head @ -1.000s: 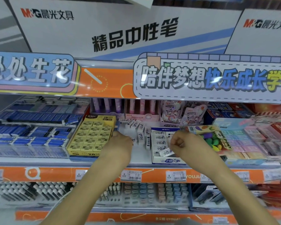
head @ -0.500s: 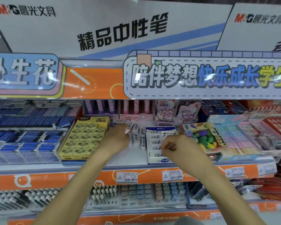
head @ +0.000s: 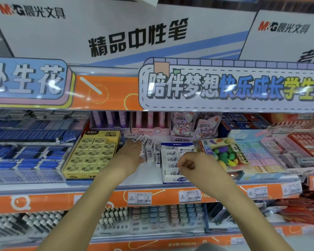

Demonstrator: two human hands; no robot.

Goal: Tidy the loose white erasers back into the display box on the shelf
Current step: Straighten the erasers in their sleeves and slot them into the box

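Several erasers (head: pixel 150 150) stood just left of display box (head: pixel 172 179); left grip (head: pixel 130 156) at them, closure unclear; right grip (head: pixel 190 164) curled, empty. Careless sweep risked toppling them.

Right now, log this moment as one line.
left hand: open, against loose erasers | right hand: curled over display box, grip unclear | loose erasers: outside box, beside it

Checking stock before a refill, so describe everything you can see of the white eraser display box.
The display box is a white open-topped tray, cardboard by its look, with blue print on its low front wall and raised back flap. It sits flat on the shelf, holding white erasers lying flat in rows. The right hand, fingers curled, hangs over its right front part; loose erasers stand just left of it.
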